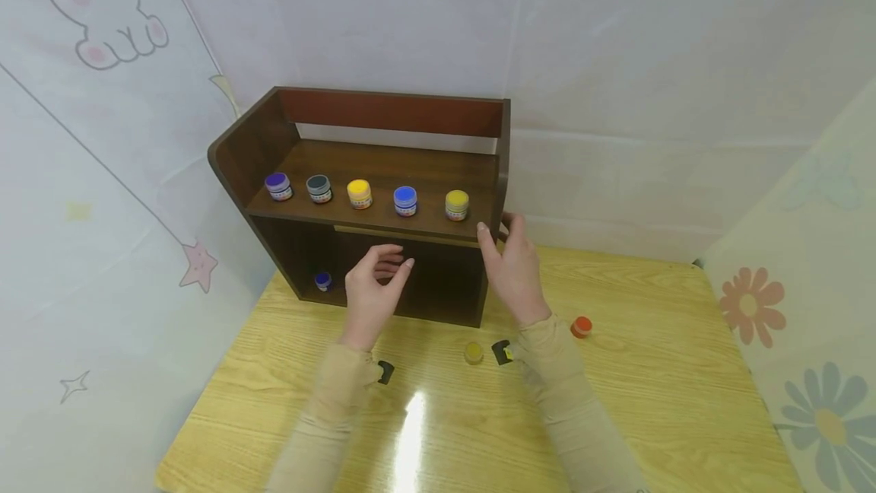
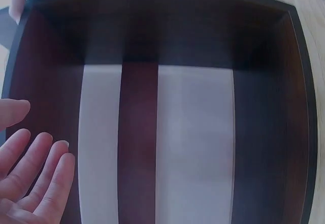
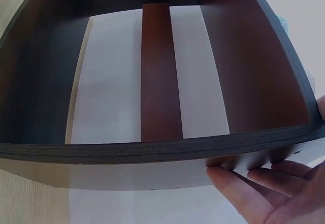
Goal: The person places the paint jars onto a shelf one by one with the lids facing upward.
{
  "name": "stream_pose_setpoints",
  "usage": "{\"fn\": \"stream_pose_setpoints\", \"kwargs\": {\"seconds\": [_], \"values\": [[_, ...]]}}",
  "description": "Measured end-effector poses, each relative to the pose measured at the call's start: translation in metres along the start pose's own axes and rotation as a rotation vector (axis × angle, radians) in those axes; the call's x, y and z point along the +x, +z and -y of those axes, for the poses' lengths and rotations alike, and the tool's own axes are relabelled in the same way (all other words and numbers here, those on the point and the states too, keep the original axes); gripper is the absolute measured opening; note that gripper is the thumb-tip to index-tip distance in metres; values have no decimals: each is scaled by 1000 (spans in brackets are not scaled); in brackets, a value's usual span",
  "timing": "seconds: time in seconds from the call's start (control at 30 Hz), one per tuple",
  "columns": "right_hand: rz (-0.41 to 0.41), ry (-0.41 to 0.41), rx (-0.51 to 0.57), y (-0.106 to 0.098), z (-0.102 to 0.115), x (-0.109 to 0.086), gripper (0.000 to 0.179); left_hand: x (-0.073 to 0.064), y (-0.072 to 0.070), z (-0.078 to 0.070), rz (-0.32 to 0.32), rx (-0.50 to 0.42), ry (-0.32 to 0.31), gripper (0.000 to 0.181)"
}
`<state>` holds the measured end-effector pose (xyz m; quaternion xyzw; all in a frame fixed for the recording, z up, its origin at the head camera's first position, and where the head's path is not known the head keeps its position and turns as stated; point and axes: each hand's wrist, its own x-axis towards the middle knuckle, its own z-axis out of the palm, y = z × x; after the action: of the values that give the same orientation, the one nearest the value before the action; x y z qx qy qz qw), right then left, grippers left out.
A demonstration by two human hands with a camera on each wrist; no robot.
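A dark brown two-tier wooden shelf (image 1: 383, 160) stands on the table. My right hand (image 1: 515, 268) grips its right side panel, thumb at the front edge near the upper board. The other fingers lie against the panel's outer face in the right wrist view. In front of the lower compartment is my left hand (image 1: 375, 287), fingers loosely bent and holding nothing. Along the upper board stand small paint jars: purple (image 1: 278, 186), dark grey (image 1: 318, 189), yellow (image 1: 359, 194), blue (image 1: 405, 201) and olive-yellow (image 1: 457, 205). A dark blue jar (image 1: 323, 281) sits in the lower compartment's left end.
On the wooden table (image 1: 657, 371), a yellow jar (image 1: 474, 353) lies between the forearms and a red jar (image 1: 582, 327) right of the right wrist. White cloth (image 1: 616, 97) hangs behind the shelf; printed cloth flanks both sides of the table.
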<state>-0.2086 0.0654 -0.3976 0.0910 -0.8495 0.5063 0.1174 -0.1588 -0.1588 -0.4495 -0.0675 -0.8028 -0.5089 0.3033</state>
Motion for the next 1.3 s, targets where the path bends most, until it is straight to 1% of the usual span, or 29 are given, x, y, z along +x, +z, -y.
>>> {"fn": "stream_pose_setpoints", "kwargs": {"seconds": [0.3,0.43,0.57,0.73,0.83,0.93,1.07,1.23,1.3], "values": [[31,9,-15,-3,2,1,61,-8,17,-16,85,-22,52,21],[39,6,-16,-4,2,2,62,-14,27,-19,149,-11,73,21],[42,1,-17,-5,3,1,62,-20,37,-18,232,3,72,20],[55,4,-19,-6,3,1,64,-30,49,-13,320,28,46,21],[63,3,-13,-7,3,1,64,-37,56,-10,372,50,12,22],[61,2,-2,-7,2,1,63,-44,63,-7,439,60,-21,24],[58,-2,-1,-7,1,1,61,-54,72,0,526,64,-49,27],[60,-8,1,-6,1,1,61,-64,80,8,619,119,-68,28],[61,-4,5,-7,1,1,61,-68,83,11,659,140,-85,30]]}}
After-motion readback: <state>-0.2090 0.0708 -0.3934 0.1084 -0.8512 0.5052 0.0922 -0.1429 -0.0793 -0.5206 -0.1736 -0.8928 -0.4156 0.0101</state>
